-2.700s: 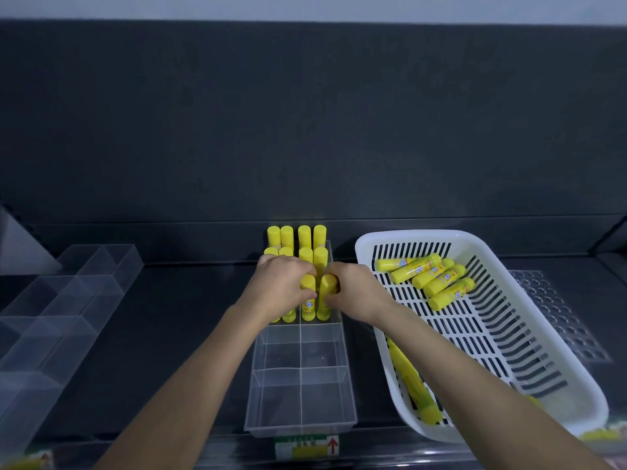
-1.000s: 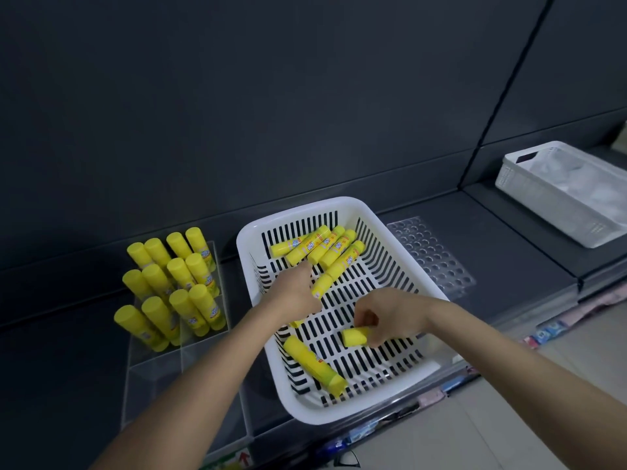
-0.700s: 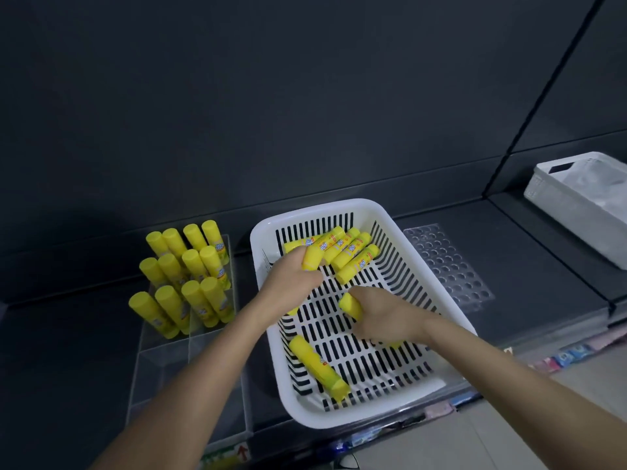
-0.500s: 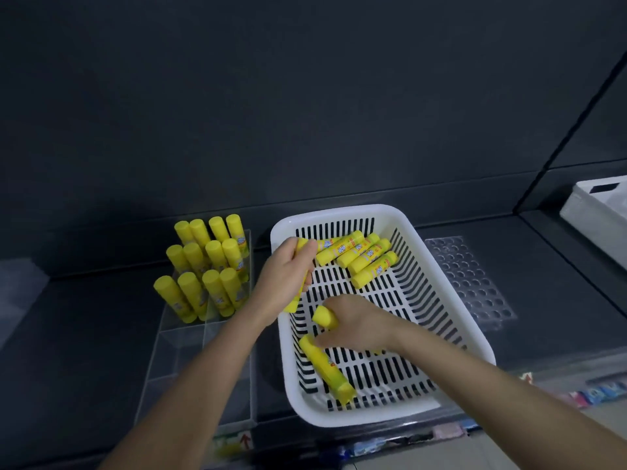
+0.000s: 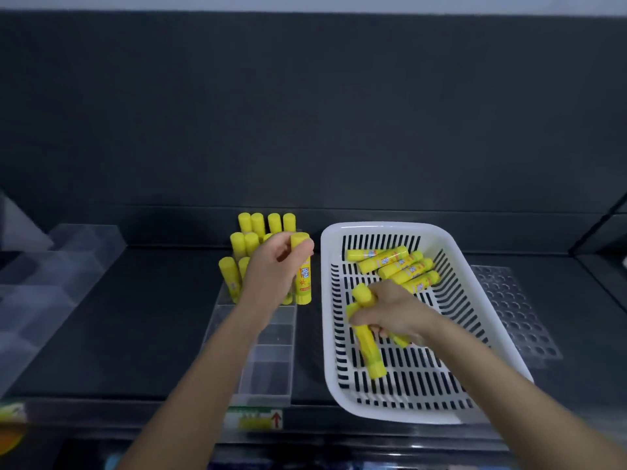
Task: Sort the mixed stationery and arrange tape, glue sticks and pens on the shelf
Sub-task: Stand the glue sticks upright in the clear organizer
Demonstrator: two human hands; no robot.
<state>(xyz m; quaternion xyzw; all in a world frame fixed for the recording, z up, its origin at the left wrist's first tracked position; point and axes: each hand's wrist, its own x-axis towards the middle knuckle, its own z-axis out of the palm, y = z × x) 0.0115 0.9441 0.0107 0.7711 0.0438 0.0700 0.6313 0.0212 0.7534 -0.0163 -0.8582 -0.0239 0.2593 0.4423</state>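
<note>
head view: left hand (image 5: 274, 266) holds one yellow cylindrical plastic glue stick (image 5: 303, 281) upright, fingers curled round its capped upper half, just above the clear acrylic divided tray (image 5: 268, 368) on the dark shelf (image 5: 135, 317), beside the rows of standing yellow glue sticks (image 5: 251, 239). right hand (image 5: 393, 313), inside the white slotted plastic basket (image 5: 383, 413), has fingers wrapped round further yellow sticks (image 5: 362, 295), count unclear; others lie loose at the far end (image 5: 390, 262). judged handling: light, rigid, smooth and somewhat slippery, not fragile; best gripped across the barrel near mid-length, then stood base down without toppling neighbours.
</note>
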